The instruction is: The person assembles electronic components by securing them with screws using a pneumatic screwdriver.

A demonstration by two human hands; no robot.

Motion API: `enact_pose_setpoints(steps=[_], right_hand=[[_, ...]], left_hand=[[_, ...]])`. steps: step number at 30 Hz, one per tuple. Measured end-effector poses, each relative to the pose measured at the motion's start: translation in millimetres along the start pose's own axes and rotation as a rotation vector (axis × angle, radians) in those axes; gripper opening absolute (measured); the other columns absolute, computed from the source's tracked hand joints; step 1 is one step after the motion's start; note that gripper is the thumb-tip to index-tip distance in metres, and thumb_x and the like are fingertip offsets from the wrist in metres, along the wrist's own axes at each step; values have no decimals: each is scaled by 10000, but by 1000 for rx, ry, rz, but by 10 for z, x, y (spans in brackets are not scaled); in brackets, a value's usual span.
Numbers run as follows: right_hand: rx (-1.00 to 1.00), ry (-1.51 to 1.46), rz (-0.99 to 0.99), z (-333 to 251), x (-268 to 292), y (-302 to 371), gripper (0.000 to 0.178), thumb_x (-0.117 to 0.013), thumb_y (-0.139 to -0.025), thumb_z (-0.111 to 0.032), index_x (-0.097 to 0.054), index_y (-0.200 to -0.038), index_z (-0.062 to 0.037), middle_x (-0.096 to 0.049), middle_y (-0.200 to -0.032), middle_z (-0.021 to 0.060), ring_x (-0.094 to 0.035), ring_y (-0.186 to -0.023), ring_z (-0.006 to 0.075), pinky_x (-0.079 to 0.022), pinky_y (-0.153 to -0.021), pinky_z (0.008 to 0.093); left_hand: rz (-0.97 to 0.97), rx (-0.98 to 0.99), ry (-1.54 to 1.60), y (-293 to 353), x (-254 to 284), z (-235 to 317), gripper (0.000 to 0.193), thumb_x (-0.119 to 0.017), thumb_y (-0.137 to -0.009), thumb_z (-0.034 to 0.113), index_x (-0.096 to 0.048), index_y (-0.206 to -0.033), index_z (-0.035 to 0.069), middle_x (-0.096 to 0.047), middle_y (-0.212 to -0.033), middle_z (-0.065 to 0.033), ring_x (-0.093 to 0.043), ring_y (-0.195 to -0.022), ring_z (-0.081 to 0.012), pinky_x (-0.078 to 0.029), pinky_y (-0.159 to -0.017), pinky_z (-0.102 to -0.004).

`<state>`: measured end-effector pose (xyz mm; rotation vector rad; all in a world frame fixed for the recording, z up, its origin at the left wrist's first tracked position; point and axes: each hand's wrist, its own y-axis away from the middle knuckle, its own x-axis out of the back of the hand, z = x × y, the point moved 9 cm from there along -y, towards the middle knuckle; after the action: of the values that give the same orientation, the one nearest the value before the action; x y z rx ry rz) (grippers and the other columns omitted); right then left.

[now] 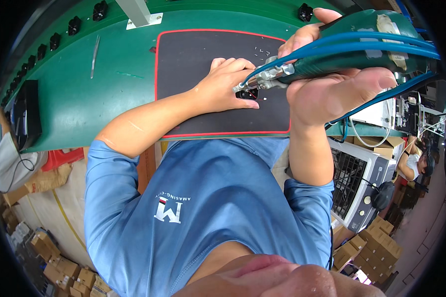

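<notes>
My left hand (220,84) lies on a black mat (193,54) with a red edge. Its thumb and fingers close about a small black part (248,94), most of which they hide; a thin wire with a white end (264,99) comes out beside the thumb. In my right hand (319,96) is a thick green hand tool (322,65) with blue hoses (352,47). My fingers wrap its far side while the thumb points along it. The tool's metal head (270,75) reaches down to the black part, close to my left fingers; contact cannot be made out.
Small pale clippings (262,52) lie near the mat's far right. A metal strip (94,57) rests on the green table (119,94). Several black fans (74,25) line the far left edge. An air cooler (354,185) stands at right. Co-workers (415,163) are at both sides.
</notes>
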<state>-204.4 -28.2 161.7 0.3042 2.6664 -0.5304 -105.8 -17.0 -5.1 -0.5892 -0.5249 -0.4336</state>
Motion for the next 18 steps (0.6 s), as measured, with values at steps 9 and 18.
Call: enact_pose_setpoints(steps=[9, 18], right_hand=[[157, 224, -200, 74, 95, -51, 1139, -252, -816, -953, -590, -1117, 92, -586, -628, 129, -591, -529, 208, -518, -493, 314], [219, 165, -184, 174, 203, -60, 1122, -237, -826, -945, -576, -1131, 80, -590, -636, 130, -588, -543, 214, -497, -499, 318]], left_hand=[[1, -3, -3, 10, 11, 27, 616, -876, -723, 443, -686, -1211, 120, -602, -1215, -29, -542, -1141, -245, -318, -982, -422], [-54, 18, -23, -40, -27, -15, 617, -856, -738, 495, -681, -1184, 106, -609, -1203, -33, -547, -1115, -246, -319, -985, -417]])
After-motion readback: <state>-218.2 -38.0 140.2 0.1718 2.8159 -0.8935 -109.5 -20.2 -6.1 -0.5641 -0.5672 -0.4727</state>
